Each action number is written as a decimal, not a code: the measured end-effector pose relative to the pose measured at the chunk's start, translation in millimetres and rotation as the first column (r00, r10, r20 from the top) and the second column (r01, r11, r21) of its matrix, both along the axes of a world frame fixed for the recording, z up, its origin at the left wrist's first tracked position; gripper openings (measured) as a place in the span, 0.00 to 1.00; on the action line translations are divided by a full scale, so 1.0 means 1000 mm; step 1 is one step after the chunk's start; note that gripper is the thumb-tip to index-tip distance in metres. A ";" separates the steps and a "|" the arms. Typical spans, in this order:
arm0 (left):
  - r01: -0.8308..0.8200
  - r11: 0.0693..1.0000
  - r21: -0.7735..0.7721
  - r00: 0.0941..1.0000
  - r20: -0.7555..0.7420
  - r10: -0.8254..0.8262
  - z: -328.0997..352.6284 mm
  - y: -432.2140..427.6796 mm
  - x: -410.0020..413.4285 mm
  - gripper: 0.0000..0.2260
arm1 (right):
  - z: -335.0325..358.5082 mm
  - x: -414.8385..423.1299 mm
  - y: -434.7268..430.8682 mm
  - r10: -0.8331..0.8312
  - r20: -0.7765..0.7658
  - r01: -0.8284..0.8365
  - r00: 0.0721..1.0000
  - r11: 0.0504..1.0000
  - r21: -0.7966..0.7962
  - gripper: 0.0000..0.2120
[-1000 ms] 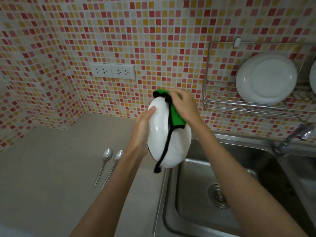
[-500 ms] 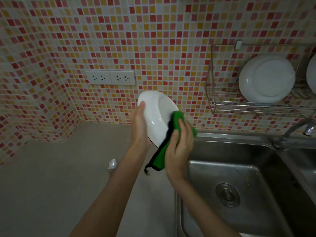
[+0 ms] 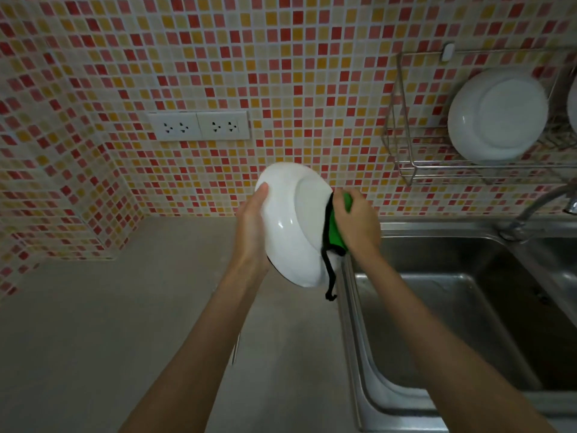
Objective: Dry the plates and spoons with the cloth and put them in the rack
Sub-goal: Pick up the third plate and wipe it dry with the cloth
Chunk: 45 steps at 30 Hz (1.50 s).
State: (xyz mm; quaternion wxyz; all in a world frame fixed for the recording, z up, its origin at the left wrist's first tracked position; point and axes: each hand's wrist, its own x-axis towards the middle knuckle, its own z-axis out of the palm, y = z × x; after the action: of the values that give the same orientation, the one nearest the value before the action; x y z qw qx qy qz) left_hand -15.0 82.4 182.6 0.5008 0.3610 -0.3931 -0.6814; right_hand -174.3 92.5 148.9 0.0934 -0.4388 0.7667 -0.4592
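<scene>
Left grip [image 3: 249, 226] holds plate [image 3: 290, 226], right grip [image 3: 356, 223] clutches cloth [image 3: 335, 232]; rack [image 3: 402, 164] holds another plate [image 3: 496, 114].

Plate [image 3: 292, 226] is sitting between both hands, above the counter [image 3: 109, 323]. Sink [image 3: 462, 323] is lying right; rack [image 3: 406, 170] is hanging behind it.

White plate [image 3: 290, 226] tilted, green cloth [image 3: 335, 226] against it.

second racked plate [image 3: 573, 110]: cut by right edge | cloth [image 3: 335, 226]: mostly behind right hand [image 3: 356, 223] | spoons: hidden
</scene>
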 end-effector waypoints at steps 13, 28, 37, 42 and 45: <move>0.050 0.998 0.023 0.995 -0.083 -0.048 -0.033 -0.049 0.026 0.21 | -0.197 0.078 0.095 0.430 -0.511 -0.232 0.744 0.884 0.407 0.22; 0.191 0.982 -0.015 0.976 -0.100 -0.191 -0.021 -0.006 -0.040 0.15 | -0.095 -0.024 0.121 -0.022 0.344 0.147 0.939 0.928 -0.343 0.17; 0.378 0.918 -0.116 0.915 -0.106 -0.390 0.038 0.058 -0.163 0.15 | 0.037 -0.204 0.127 0.304 0.716 -0.258 0.628 0.950 -0.176 0.30; 0.328 0.927 -0.181 0.938 -0.052 -0.342 0.068 0.077 -0.241 0.16 | 0.063 -0.282 0.150 0.382 0.768 -0.227 0.514 0.924 -0.307 0.27; 0.148 0.973 -0.178 0.987 -0.037 -0.157 0.089 0.078 -0.285 0.20 | 0.082 -0.322 0.159 0.410 0.778 -0.154 0.476 0.910 -0.385 0.30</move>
State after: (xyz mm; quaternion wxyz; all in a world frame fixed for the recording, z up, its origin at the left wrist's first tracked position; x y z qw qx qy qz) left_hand -299.8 160.4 271.4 0.4864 0.2672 -0.4650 -0.6897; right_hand -496.4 251.9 230.5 0.4691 -0.2897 0.4722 -0.6878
